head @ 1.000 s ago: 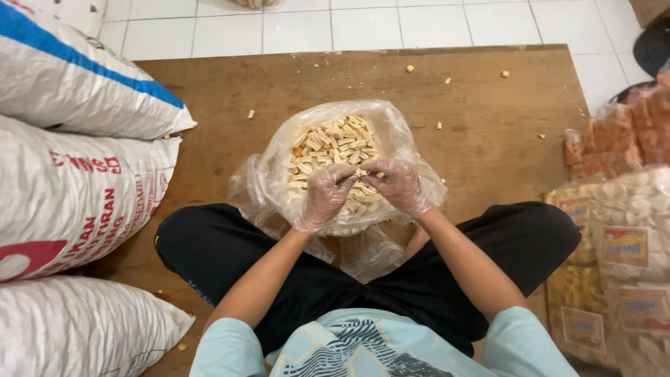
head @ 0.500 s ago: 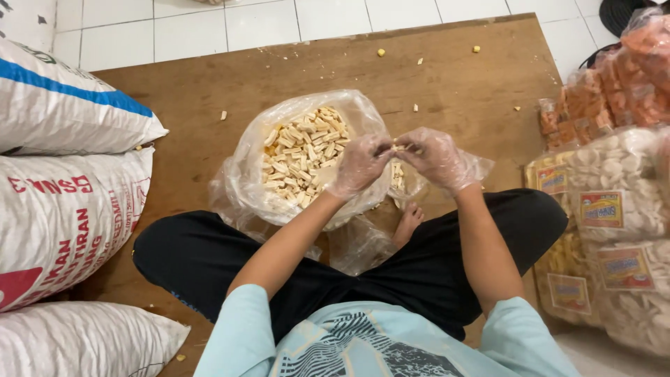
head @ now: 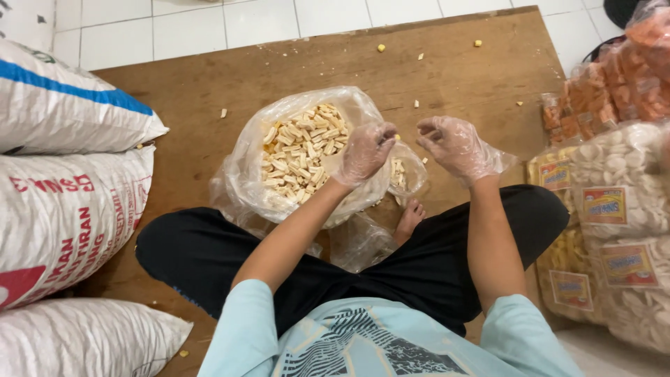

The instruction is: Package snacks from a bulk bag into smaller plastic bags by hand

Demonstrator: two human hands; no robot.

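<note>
Head view. Left hand [head: 366, 152] and right hand [head: 457, 145], both in thin clear gloves, are raised over a small bag [head: 405, 174]. Left fingers curl and pinch its rim; the right hand's fingers are bent, grip unclear, contact with the film not resolvable. Big bag [head: 307, 157] of pale sticks sits mid-board [head: 209, 91], against the person's crossed legs. Crumbs lie near the board's far edge. Sacks [head: 63, 209] at left and packed snacks [head: 614, 223] at right are cut off. White tile floor [head: 188, 28] beyond.
</note>
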